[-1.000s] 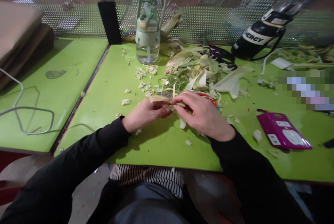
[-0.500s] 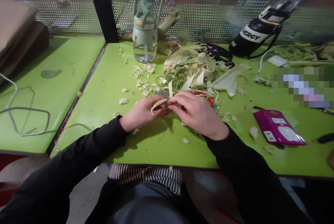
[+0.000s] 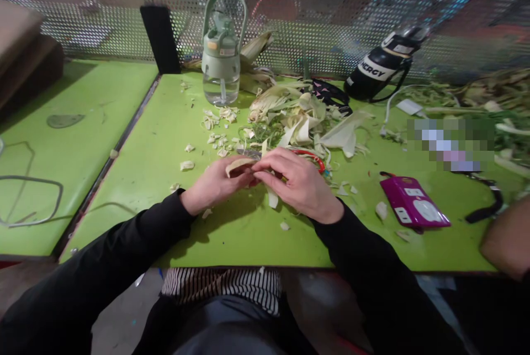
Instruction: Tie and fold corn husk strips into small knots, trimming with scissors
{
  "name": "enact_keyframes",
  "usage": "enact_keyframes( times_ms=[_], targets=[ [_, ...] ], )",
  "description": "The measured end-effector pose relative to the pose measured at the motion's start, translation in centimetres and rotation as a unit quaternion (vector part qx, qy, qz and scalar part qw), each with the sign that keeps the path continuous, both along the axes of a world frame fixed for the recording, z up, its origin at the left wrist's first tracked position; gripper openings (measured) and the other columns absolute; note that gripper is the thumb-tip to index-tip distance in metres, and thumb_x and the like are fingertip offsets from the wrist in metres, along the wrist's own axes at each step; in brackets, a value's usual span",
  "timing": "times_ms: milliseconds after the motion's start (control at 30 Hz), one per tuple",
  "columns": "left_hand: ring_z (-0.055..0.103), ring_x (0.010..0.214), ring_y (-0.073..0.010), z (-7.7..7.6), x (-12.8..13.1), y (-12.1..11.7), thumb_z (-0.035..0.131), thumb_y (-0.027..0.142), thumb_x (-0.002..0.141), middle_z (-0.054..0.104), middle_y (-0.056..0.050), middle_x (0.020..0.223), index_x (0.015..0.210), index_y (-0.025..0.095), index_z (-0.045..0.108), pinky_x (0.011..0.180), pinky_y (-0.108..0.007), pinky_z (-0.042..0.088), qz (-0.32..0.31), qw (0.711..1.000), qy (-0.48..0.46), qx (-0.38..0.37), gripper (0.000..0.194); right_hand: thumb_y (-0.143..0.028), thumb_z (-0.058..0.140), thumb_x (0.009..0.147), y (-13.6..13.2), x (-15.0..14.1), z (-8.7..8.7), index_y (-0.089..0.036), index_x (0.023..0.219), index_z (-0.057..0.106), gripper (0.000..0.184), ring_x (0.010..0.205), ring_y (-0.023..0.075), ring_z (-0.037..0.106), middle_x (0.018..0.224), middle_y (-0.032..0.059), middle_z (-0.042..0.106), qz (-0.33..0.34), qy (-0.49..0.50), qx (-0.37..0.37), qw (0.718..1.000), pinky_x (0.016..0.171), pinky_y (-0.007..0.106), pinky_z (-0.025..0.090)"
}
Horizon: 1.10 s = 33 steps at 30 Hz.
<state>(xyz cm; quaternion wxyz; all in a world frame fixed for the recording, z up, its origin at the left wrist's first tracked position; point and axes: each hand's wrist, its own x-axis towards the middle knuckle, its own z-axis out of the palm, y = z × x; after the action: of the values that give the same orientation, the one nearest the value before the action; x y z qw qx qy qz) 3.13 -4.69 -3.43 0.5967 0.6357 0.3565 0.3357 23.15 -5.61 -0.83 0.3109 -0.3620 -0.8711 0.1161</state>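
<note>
Pale strips of corn husk (image 3: 239, 165) are pinched between my two hands above the green table. My left hand (image 3: 216, 184) is closed on the strip that curls over its thumb. The fingertips of my right hand (image 3: 298, 183) press on the same husk from the other side. One narrow end sticks up behind the fingers, and a pale piece shows below the right hand. Just beyond my hands lie red-handled scissors (image 3: 315, 157), partly covered by the right hand. Behind them is a heap of corn husks (image 3: 302, 117), with small cut scraps (image 3: 218, 138) to its left.
A clear-bottomed green water bottle (image 3: 221, 62) stands at the back. A black bottle (image 3: 375, 68) leans against the mesh screen (image 3: 290, 24). To the right lie a purple power socket (image 3: 414, 203) and a white charger (image 3: 409, 106). Another person's arm (image 3: 507, 239) rests at the right edge.
The view has shifted a little, bringing the other person's arm further in. The husk strip in my hands has turned and folded closer to my left thumb; a pale piece now shows below my right hand.
</note>
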Motion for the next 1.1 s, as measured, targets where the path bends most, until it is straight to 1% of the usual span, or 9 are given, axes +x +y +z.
enact_keyframes(
  times_ms=[100, 233, 367, 533, 767, 833, 900, 967, 1100],
  targets=[
    [0.066, 0.077, -0.0118, 0.2, 0.0, -0.1, 0.061, 0.021, 0.091, 0.072, -0.006, 0.086, 0.096, 0.011, 0.065, 0.076, -0.027, 0.056, -0.002, 1.0, -0.004, -0.015, 0.012, -0.026, 0.063, 0.094, 0.0, 0.0, 0.1, -0.02, 0.095, 0.067, 0.007, 0.083, 0.0175, 0.065, 0.099, 0.0067, 0.069, -0.029, 0.013, 0.017, 0.999, 0.071, 0.032, 0.054],
    [0.068, 0.08, -0.0131, 0.0, 0.1, -0.1, 0.065, 0.022, 0.088, 0.072, -0.007, 0.091, 0.097, 0.011, 0.065, 0.077, -0.028, 0.057, 0.005, 1.0, -0.002, -0.016, 0.014, -0.025, 0.062, 0.095, 0.0, -0.1, 0.0, -0.018, 0.092, 0.068, 0.009, 0.086, 0.0185, 0.066, 0.094, 0.0064, 0.069, -0.002, 0.016, 0.018, 1.0, 0.076, 0.034, 0.056],
    [0.068, 0.082, -0.0133, 0.0, 0.2, -0.1, 0.061, 0.024, 0.092, 0.073, -0.008, 0.092, 0.099, 0.011, 0.065, 0.08, -0.03, 0.058, -0.004, 0.999, -0.01, -0.034, 0.016, -0.024, 0.065, 0.093, -0.1, -0.2, 0.0, -0.018, 0.093, 0.068, 0.007, 0.089, 0.0183, 0.066, 0.098, 0.007, 0.067, -0.023, 0.035, 0.039, 0.998, 0.077, 0.034, 0.056],
    [0.064, 0.078, -0.0108, 0.5, 0.1, -0.3, 0.06, 0.022, 0.092, 0.069, -0.006, 0.092, 0.096, 0.011, 0.066, 0.076, -0.026, 0.055, -0.002, 1.0, -0.003, 0.024, 0.014, -0.023, 0.063, 0.094, -0.1, -0.3, -0.1, -0.019, 0.088, 0.066, 0.007, 0.087, 0.0174, 0.065, 0.094, 0.0056, 0.067, -0.023, 0.019, 0.046, 0.999, 0.077, 0.034, 0.056],
    [0.064, 0.076, -0.0097, 0.3, 0.4, -0.2, 0.062, 0.016, 0.092, 0.068, -0.004, 0.087, 0.098, 0.01, 0.065, 0.075, -0.024, 0.055, 0.014, 0.999, -0.032, -0.02, 0.01, -0.03, 0.064, 0.094, -0.2, -0.4, 0.1, -0.021, 0.09, 0.068, 0.011, 0.088, 0.0185, 0.065, 0.097, 0.0057, 0.066, -0.024, 0.041, 0.046, 0.998, 0.076, 0.036, 0.055],
    [0.065, 0.074, -0.009, 0.5, 0.6, -0.2, 0.06, 0.012, 0.092, 0.068, -0.003, 0.084, 0.099, 0.01, 0.063, 0.075, -0.024, 0.055, 0.022, 0.997, -0.051, -0.056, 0.008, -0.037, 0.063, 0.095, -0.2, -0.1, 0.5, -0.021, 0.095, 0.068, 0.016, 0.085, 0.0183, 0.063, 0.101, 0.0067, 0.066, -0.07, 0.066, 0.049, 0.994, 0.073, 0.035, 0.054],
    [0.067, 0.075, -0.0084, 0.6, 0.8, -0.2, 0.057, 0.009, 0.094, 0.068, -0.002, 0.084, 0.102, 0.011, 0.06, 0.078, -0.024, 0.056, 0.043, 0.99, -0.091, -0.1, 0.009, -0.041, 0.059, 0.097, -0.1, 0.1, 0.9, -0.021, 0.097, 0.065, 0.021, 0.077, 0.0165, 0.06, 0.1, 0.0069, 0.067, -0.151, 0.095, 0.025, 0.984, 0.066, 0.032, 0.05],
    [0.069, 0.076, -0.008, 0.6, 0.9, -0.2, 0.056, 0.006, 0.094, 0.069, -0.001, 0.086, 0.103, 0.011, 0.059, 0.08, -0.024, 0.057, 0.063, 0.983, -0.129, -0.118, 0.011, -0.048, 0.054, 0.098, 0.1, 0.3, 1.1, -0.021, 0.092, 0.063, 0.029, 0.073, 0.0166, 0.058, 0.091, 0.006, 0.067, -0.187, 0.079, -0.025, 0.979, 0.063, 0.031, 0.046],
    [0.07, 0.076, -0.007, 0.4, 1.0, -0.1, 0.056, 0.003, 0.093, 0.069, -0.001, 0.087, 0.102, 0.012, 0.058, 0.079, -0.022, 0.057, 0.078, 0.977, -0.163, -0.109, 0.014, -0.057, 0.04, 0.101, 0.2, -0.1, 0.8, -0.021, 0.081, 0.059, 0.045, 0.068, 0.017, 0.057, 0.073, 0.0029, 0.062, -0.155, 0.016, -0.111, 0.982, 0.061, 0.031, 0.041]
  ],
)
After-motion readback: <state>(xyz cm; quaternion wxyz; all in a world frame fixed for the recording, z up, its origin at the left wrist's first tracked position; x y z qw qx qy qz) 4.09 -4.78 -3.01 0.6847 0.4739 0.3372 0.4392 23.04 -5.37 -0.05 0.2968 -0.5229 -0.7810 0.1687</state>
